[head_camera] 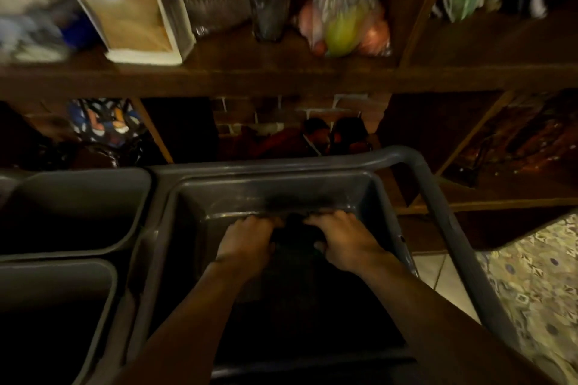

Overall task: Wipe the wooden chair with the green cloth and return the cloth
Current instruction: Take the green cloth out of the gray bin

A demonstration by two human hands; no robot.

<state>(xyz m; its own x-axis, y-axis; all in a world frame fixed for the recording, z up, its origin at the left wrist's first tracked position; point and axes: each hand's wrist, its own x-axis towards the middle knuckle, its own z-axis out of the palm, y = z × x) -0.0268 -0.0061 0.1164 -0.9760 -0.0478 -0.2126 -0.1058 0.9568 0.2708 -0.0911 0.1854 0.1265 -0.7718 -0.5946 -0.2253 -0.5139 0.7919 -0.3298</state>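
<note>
Both hands down in the grey bin [387, 197]. Left hand [247, 242] and right hand [342, 242] curl their fingers onto a dark bundle between them, likely the green cloth [295, 239]; too dim to be sure. Each grip looks closed on it. We judge: gather every fold before lifting, clear the bin's wall. No wooden chair in view.

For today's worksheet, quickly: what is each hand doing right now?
Left hand: closed on the dark cloth in the grey tub.
Right hand: closed on the same cloth.
</note>
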